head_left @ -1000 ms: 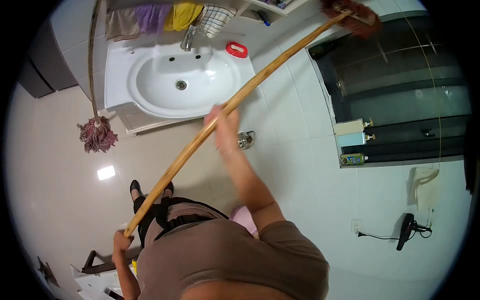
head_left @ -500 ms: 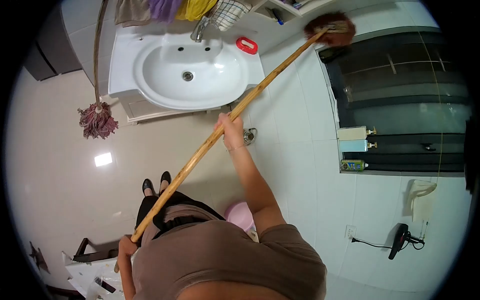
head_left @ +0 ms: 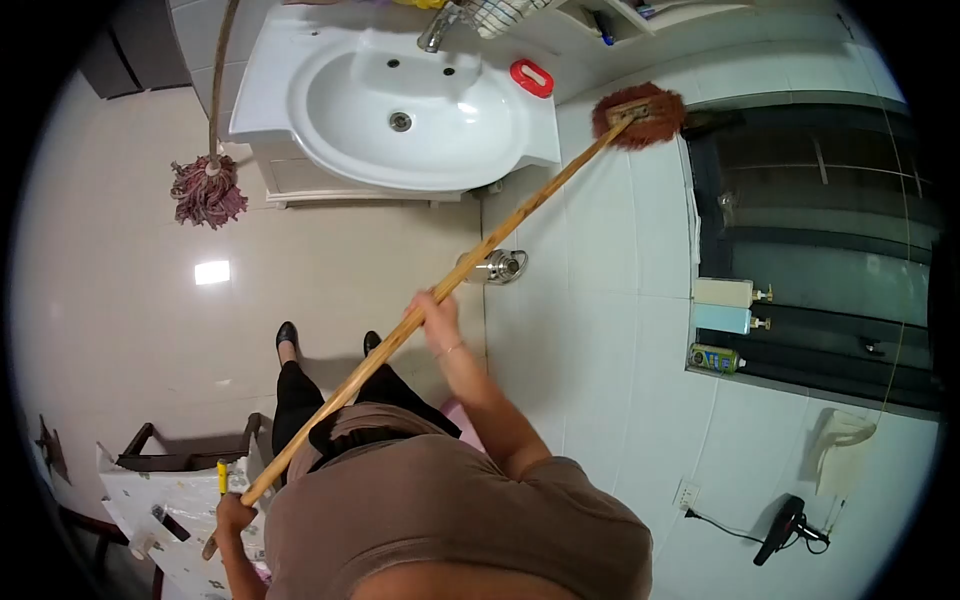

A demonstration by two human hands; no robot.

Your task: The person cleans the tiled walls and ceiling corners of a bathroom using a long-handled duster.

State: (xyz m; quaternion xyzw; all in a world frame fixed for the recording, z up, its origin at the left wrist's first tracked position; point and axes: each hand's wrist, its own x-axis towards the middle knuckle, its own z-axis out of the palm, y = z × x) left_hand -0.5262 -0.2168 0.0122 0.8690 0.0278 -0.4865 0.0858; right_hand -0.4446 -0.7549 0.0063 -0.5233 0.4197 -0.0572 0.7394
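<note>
A long-handled mop (head_left: 495, 233) runs diagonally across the view. Its reddish-brown fluffy head (head_left: 660, 115) is at the white tiled wall, beside the window's upper corner. My right hand (head_left: 437, 322) is wrapped round the middle of the wooden pole. Down at the lower left, my left hand (head_left: 234, 513) grips the pole near its butt end, which sticks out past the fingers. A metal flask (head_left: 505, 267) stands on the floor close to the wall, partly behind the pole.
A white washbasin (head_left: 330, 150) with a red soap-dish-like item (head_left: 532, 78) is ahead. Another mop (head_left: 208, 190) hangs at left. Bottles (head_left: 722, 292) line the window ledge (head_left: 700, 374). A hair dryer (head_left: 780, 530) hangs on the wall. A covered table (head_left: 130, 485) stands at lower left.
The mop head has shifted down and slightly left in view, and both hands appear lower and further left, still on the pole. The feet are wider apart; the whole view has shifted.
</note>
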